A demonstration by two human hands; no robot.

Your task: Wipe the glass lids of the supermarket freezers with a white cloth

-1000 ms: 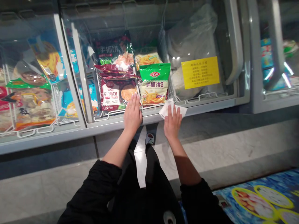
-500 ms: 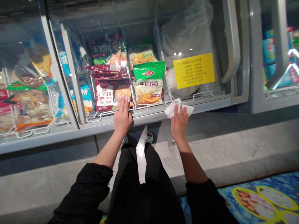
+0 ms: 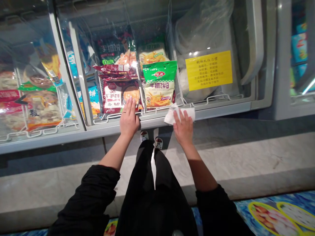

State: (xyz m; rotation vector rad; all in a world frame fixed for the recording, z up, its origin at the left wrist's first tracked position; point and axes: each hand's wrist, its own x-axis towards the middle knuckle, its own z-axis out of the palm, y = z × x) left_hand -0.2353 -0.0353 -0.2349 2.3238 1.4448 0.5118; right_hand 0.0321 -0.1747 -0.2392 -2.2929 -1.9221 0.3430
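Observation:
My left hand (image 3: 129, 121) lies flat on the front edge of a glass-topped freezer (image 3: 157, 123), its fingers stretched out over the glass above a dark red food packet (image 3: 112, 96). To its right, my right hand (image 3: 183, 127) presses a crumpled white tissue (image 3: 169, 116) onto the freezer's front rim, with fingers a little apart on top of it. Part of the tissue is hidden under the palm. Behind the glass, close to the tissue, stands a green and white food packet (image 3: 159, 85).
A yellow notice (image 3: 209, 70) sits on the glass at the right, beside a grey curved handle (image 3: 256, 46). White wire dividers (image 3: 179, 78) separate the packets. A neighbouring freezer (image 3: 283, 65) adjoins at the right. Below are the pale floor (image 3: 241, 150) and a blue picture panel (image 3: 295, 196).
My right hand has slid left along the freezer rim with the tissue, closer to my left hand. The left hand stays in nearly the same place. The view has shifted slightly.

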